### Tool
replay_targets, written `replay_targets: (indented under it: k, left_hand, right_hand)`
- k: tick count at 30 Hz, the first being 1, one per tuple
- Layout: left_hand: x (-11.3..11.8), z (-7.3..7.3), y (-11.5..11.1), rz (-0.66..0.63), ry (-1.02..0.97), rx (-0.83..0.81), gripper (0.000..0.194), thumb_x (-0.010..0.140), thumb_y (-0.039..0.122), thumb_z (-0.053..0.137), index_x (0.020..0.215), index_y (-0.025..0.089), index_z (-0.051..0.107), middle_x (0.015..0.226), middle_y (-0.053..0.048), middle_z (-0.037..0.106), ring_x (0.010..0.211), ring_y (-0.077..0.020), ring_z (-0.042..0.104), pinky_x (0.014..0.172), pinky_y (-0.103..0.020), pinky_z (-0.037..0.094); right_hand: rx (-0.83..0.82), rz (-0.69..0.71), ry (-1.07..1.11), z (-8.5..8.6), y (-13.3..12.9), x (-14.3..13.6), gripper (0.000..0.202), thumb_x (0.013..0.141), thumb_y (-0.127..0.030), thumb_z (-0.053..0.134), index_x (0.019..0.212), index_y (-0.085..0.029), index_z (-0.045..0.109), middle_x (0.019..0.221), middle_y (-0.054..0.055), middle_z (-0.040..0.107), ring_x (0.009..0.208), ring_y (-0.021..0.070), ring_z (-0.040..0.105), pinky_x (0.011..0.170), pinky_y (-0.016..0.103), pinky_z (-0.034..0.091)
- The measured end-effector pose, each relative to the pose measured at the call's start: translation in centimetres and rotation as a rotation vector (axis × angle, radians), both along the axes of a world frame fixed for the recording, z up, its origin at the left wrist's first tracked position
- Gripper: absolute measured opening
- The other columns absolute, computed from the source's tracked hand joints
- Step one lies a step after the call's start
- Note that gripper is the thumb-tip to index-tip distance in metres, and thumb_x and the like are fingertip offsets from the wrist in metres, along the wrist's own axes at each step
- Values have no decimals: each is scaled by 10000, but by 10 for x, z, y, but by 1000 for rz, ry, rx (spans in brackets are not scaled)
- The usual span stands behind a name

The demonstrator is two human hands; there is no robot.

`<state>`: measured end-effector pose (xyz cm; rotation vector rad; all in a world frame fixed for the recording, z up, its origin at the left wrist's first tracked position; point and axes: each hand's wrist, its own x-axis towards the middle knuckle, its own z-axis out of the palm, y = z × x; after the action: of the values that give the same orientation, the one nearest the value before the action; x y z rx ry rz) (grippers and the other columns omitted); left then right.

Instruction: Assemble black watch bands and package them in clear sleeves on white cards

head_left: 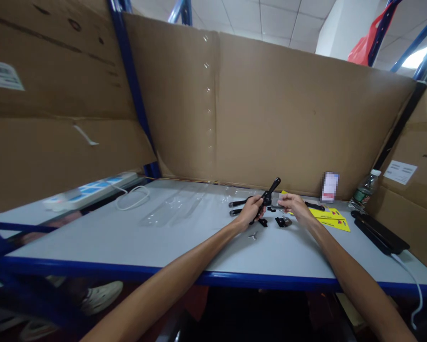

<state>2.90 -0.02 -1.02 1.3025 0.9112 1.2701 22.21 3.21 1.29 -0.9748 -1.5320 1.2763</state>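
Note:
My left hand [252, 210] is wrapped round a black handled tool [271, 190], whose rounded end points up and to the right. To its right, my right hand [294, 205] has its fingers pinched together beside the tool; what they hold is too small to make out. Black handles [237, 213] lie just left of my left hand. Below the hands are small black parts [282, 222] and a three-armed silver piece [252, 235]. Yellow cards [333, 223] lie to the right of my right hand, near another black handle [315, 206].
Clear plastic bags [174, 206] lie on the grey table [128, 242]. At the left is a white power strip [92, 191] with a cable. A bottle [365, 190], a phone [329, 187] and a black device [379, 233] with a white cord stand or lie at the right. Cardboard [270, 114] walls the back.

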Motion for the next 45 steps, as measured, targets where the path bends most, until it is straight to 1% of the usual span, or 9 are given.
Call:
replay_targets:
  k: [5, 11, 17, 21, 26, 30, 34, 39, 45]
  left_hand:
    - [1, -3, -1, -35, 52, 5, 196, 916, 368, 544, 848, 192, 490, 626, 23, 580, 381, -79, 477, 314, -174, 237]
    - [3, -4, -2, -14, 69, 9, 194, 930, 366, 520, 856, 188, 496, 612, 28, 574, 367, -78, 475, 309, -173, 233]
    - [4, -5, -1, -7, 57, -9, 288, 928, 462, 551, 855, 189, 496, 579, 37, 574, 344, -71, 450, 314, -171, 224]
    - [3, -5, -3, -11, 51, -5, 326, 913, 499, 565, 834, 193, 483, 576, 28, 591, 328, -69, 441, 310, -172, 226]
    - [4, -4, -5, -16, 64, 26, 355, 891, 528, 584, 830, 188, 502, 574, 29, 588, 322, -66, 429, 306, -174, 220]
    - [6, -7, -5, -18, 159, 79, 307, 855, 456, 644, 792, 181, 525, 512, 59, 524, 312, -62, 397, 316, -176, 208]
    - [8, -8, -6, -2, 174, 120, 238, 842, 368, 647, 764, 177, 527, 488, 65, 507, 304, -57, 367, 329, -184, 200]
    - [5, -5, -5, 63, 153, 144, 218, 842, 355, 628, 770, 172, 535, 492, 64, 504, 306, -59, 376, 323, -190, 212]
    - [6, -5, -4, 53, 131, 124, 193, 838, 354, 604, 803, 177, 536, 508, 65, 506, 303, -65, 372, 312, -195, 198]
  right_hand:
    - [-110, 19, 55, -4, -10, -11, 438, 519, -332, 845, 769, -213, 505, 636, -13, 653, 606, 176, 676, 621, 281, 514]
    - [-146, 7, 30, -6, -15, -19, 417, 572, -303, 798, 788, -229, 449, 668, -2, 673, 636, 203, 716, 617, 294, 558]
    - [-119, -6, 13, -9, -10, -17, 374, 559, -276, 751, 839, -221, 510, 634, -40, 628, 537, 148, 631, 546, 259, 502]
    - [-65, -18, 37, -10, -6, -16, 317, 503, -259, 789, 745, -179, 600, 611, -39, 594, 544, 98, 529, 534, 229, 423]
    - [-130, -38, 81, -11, -8, -18, 375, 476, -280, 848, 725, -186, 584, 617, -23, 610, 563, 116, 554, 558, 254, 458]
    - [-141, -83, 102, -12, -9, -21, 450, 466, -270, 884, 749, -202, 540, 604, -36, 593, 559, 124, 572, 552, 258, 482]
    - [-116, -94, 94, -13, -10, -23, 472, 534, -344, 894, 786, -208, 519, 620, -43, 583, 549, 119, 579, 527, 246, 491]
    - [-32, -17, -104, -15, -12, -25, 453, 632, -537, 811, 684, -203, 510, 590, -23, 572, 490, 118, 539, 381, 212, 393]
    - [15, -10, -141, -15, -12, -25, 430, 651, -553, 767, 635, -200, 522, 597, -6, 582, 482, 112, 527, 361, 207, 383]
